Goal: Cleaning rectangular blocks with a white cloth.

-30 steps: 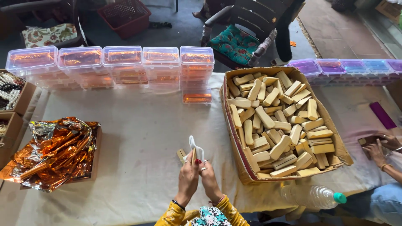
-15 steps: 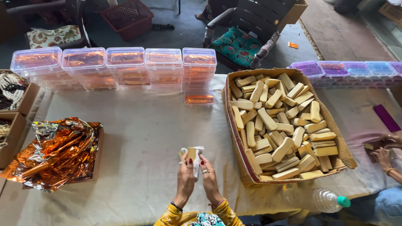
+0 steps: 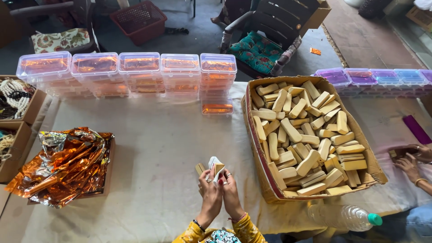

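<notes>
Fingers (image 3: pixel 216 176) of both hands pinched 1 wooden block (image 3: pixel 219 168) in white wrap, now lower and nearer the body than before. Left hand (image 3: pixel 208 189) and right hand (image 3: pixel 230 191) pressed together above the cloth-covered table (image 3: pixel 157 148), left of the cardboard box (image 3: pixel 270 189) of blocks.
</notes>
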